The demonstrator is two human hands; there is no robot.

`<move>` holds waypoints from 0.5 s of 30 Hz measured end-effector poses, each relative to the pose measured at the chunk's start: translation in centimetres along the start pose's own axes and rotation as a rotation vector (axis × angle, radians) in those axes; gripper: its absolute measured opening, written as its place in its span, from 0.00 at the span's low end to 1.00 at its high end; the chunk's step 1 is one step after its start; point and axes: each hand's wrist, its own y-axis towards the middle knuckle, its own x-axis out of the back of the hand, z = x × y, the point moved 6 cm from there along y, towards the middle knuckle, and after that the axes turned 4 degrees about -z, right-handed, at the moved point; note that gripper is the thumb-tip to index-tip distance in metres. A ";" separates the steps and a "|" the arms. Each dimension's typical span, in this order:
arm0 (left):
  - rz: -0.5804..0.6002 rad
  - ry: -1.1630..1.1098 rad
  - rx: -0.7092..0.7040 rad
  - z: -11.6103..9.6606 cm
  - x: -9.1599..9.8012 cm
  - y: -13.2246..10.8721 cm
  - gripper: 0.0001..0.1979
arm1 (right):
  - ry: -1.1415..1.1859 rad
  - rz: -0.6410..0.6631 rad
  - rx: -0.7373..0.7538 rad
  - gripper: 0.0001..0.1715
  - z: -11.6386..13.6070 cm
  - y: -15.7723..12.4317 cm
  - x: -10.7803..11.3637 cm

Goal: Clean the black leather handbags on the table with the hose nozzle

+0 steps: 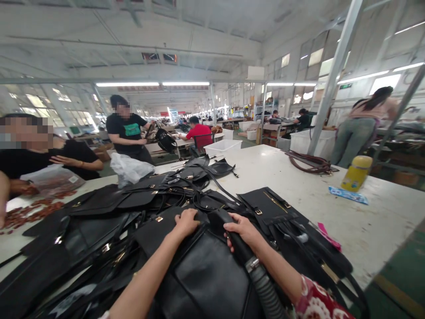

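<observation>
A black leather bag (206, 274) lies in front of me on the white table (372, 221). My left hand (186, 222) is closed over the bag's top edge, fingers curled down onto it. My right hand (241, 231) is wrapped round a black tool nozzle (232, 237) that continues into a ribbed hose (265, 288) running toward me. The nozzle tip rests against the top of the bag, between my two hands. Several more black bags and straps (159, 190) are piled around it.
A yellow bottle (356, 173) and a blue packet (348, 195) sit at the right. Brown straps (308, 163) lie further back. A white plastic bag (130, 169) and a white bin (222, 148) stand behind the pile. People work at the left (26, 150) and beyond.
</observation>
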 end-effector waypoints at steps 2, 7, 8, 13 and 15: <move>0.055 0.009 0.032 0.9 -1.9 1.7 0.12 | 0.010 0.028 -0.019 0.34 -0.3 1.0 0.0; 0.191 -0.059 0.126 2.6 -4.0 3.5 0.09 | 0.025 0.080 -0.073 0.32 -1.2 3.7 -0.3; 0.208 -0.080 0.142 2.7 -4.3 3.6 0.07 | 0.028 0.083 -0.082 0.32 -1.4 4.1 -0.4; 0.278 -0.182 0.177 2.9 -5.6 3.2 0.07 | 0.055 0.058 -0.077 0.27 -1.7 5.0 -0.2; 0.304 -0.225 0.177 2.8 -5.8 3.0 0.04 | 0.072 0.029 -0.051 0.27 -1.3 4.8 0.4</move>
